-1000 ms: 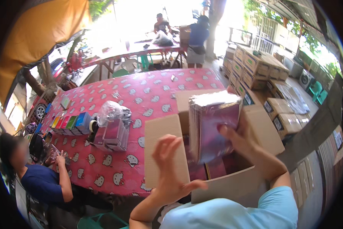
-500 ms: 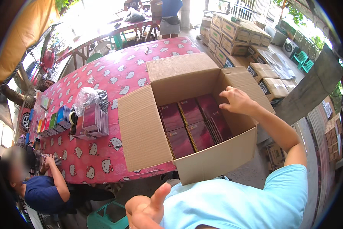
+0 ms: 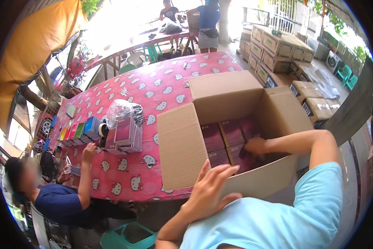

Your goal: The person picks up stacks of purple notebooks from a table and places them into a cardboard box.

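The maroon packs [image 3: 230,141] now lie in rows inside the open carton [image 3: 236,124] on the pink-clothed surface [image 3: 153,91]. The right hand [image 3: 255,146], a moment ago near the rim, presses down on them, fingers curled, holding nothing visible. The left hand [image 3: 209,193] rises, spread wide and empty.

right hand [image 3: 256,146] fingertips perhaps hidden among packs [image 3: 230,139]

I stand at a long table under a pink cartoon-cat-print cloth [image 3: 153,89]. At eleven o'clock hangs an orange fabric awning [image 3: 33,45]. At twelve, bright daylight floods a wooden table with red edges [image 3: 132,45]. At two, sealed brown cardboard cartons [image 3: 278,47] are stacked on the pale concrete floor [image 3: 232,43].
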